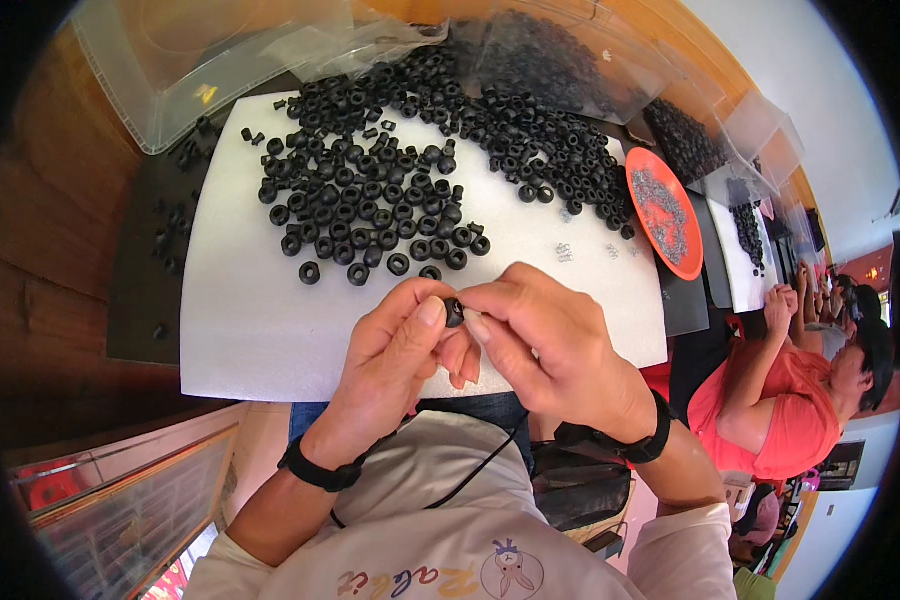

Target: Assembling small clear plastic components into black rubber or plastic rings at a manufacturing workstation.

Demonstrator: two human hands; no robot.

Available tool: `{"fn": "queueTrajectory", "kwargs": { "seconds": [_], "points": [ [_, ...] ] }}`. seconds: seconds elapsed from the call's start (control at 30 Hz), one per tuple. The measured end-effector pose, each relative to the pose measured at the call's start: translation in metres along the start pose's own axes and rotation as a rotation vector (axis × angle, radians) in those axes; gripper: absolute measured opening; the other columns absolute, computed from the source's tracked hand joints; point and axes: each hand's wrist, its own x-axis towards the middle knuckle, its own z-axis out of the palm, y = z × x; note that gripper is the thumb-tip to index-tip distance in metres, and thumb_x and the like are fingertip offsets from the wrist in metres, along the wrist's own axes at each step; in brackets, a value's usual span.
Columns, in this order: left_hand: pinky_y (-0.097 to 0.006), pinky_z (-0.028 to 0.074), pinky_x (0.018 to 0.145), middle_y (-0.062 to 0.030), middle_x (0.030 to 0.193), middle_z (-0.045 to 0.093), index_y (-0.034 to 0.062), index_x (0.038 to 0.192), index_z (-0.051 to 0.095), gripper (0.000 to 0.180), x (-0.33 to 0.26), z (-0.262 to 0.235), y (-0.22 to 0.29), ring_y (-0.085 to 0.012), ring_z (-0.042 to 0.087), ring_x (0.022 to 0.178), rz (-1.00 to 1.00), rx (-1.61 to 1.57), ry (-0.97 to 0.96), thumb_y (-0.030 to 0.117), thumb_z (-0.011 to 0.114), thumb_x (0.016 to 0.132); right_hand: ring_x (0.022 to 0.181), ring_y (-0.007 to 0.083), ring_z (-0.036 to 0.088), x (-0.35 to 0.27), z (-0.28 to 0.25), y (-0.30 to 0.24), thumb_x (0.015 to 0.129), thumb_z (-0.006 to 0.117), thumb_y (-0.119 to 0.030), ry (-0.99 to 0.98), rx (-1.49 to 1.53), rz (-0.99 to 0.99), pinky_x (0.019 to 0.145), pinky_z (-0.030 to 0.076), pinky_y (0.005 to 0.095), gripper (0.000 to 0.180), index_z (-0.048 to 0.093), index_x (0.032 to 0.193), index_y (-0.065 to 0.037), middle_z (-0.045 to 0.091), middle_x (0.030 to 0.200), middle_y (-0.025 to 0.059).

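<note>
A small round black cord lock (454, 312) with a hole in it is held up over the near part of the white foam sheet (260, 340). My left hand (392, 338) pinches it from the left between thumb and fingers. From the right, my right hand (550, 335) closes thumb and forefinger against the same piece; anything smaller between those fingertips is hidden. Beyond my hands lie many loose black cord lock pieces (358, 210), mostly hollow balls with some small flanged plugs among them. A few tiny metal springs (565, 253) rest on the foam to the right.
An orange plate (682, 262) of springs stands at the right edge of the foam. Clear plastic bins (160, 110) line the back, one tipped with black pieces behind it. To my right, a person in a coral shirt (785, 400) works at the same bench.
</note>
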Motion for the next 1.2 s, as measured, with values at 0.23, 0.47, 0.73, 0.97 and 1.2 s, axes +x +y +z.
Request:
{"fn": "queueTrajectory", "kwargs": {
  "seconds": [0.23,0.47,0.73,0.97,1.2],
  "points": [
    [-0.027,0.046,0.064,-0.0044,0.075,0.051,-0.0011,0.109,0.048,0.028,0.001,0.002,0.000,-0.0128,0.052,0.070,0.001,0.022,0.036,0.025,0.039,0.101,0.059,0.0223,0.062,-0.016,0.007,-0.002,0.080,0.057,0.008,-0.025,-0.089,-0.016,0.052,0.049,0.0302,0.040,0.054,0.120,0.004,0.056,0.074,0.0115],
    [-0.025,0.046,0.065,-0.0036,0.074,0.052,-0.0016,0.106,0.049,0.029,0.001,-0.001,0.003,-0.0110,0.053,0.069,-0.009,0.120,-0.008,0.025,0.040,0.101,0.057,0.0198,0.061,-0.005,0.003,-0.001,0.081,0.061,-0.001,-0.016,0.001,0.016,0.049,0.050,0.0288,0.033,0.055,0.114,0.004,0.055,0.075,0.0083],
    [-0.032,0.045,0.063,-0.0065,0.079,0.050,-0.0013,0.111,0.047,0.026,0.000,-0.004,0.005,-0.0155,0.051,0.069,-0.059,0.004,-0.047,0.021,0.039,0.100,0.065,0.0237,0.063,0.019,-0.016,-0.003,0.085,0.062,-0.006,-0.277,0.139,0.104,0.059,0.051,0.0333,0.028,0.055,0.111,0.002,0.059,0.081,0.0115],
    [-0.029,0.045,0.065,-0.0051,0.072,0.049,-0.0003,0.100,0.047,0.020,-0.001,-0.001,0.005,-0.0145,0.052,0.069,-0.089,0.033,-0.066,0.019,0.041,0.099,0.081,0.0309,0.062,0.076,-0.061,0.058,0.081,0.060,-0.003,-0.377,-0.250,0.131,0.068,0.050,0.0375,0.024,0.059,0.104,0.002,0.061,0.087,0.0170],
    [-0.031,0.047,0.067,-0.0059,0.073,0.050,-0.0009,0.097,0.047,0.016,0.001,0.001,0.014,-0.0154,0.054,0.071,-0.135,0.228,-0.097,0.014,0.041,0.097,0.079,0.0305,0.058,0.101,-0.024,0.098,0.082,0.062,-0.007,-0.407,-0.482,0.076,0.072,0.047,0.0398,0.034,0.054,0.115,-0.003,0.056,0.089,0.0141]
  ]
}}
